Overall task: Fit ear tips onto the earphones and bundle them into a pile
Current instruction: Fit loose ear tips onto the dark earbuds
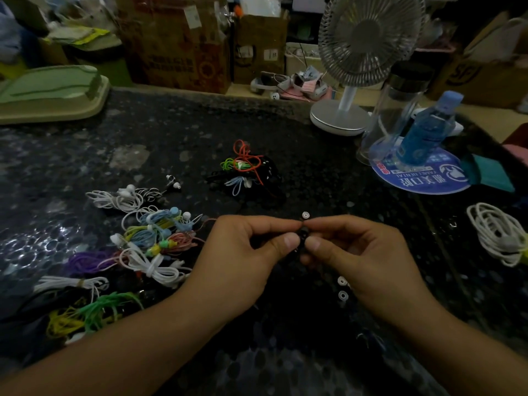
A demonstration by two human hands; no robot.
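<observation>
Black earbud, apparently, pinched between left hand, right hand

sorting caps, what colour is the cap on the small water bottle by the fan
Light blue, on the water bottle's cap; clearest in the head view, the only one.

Table: dark speckled stone tabletop, dimly lit.
Fan: white desk fan at the tabletop's far edge.
Behind the fan: cardboard boxes.

Cluttered stockroom: stacked cardboard boxes behind
</observation>
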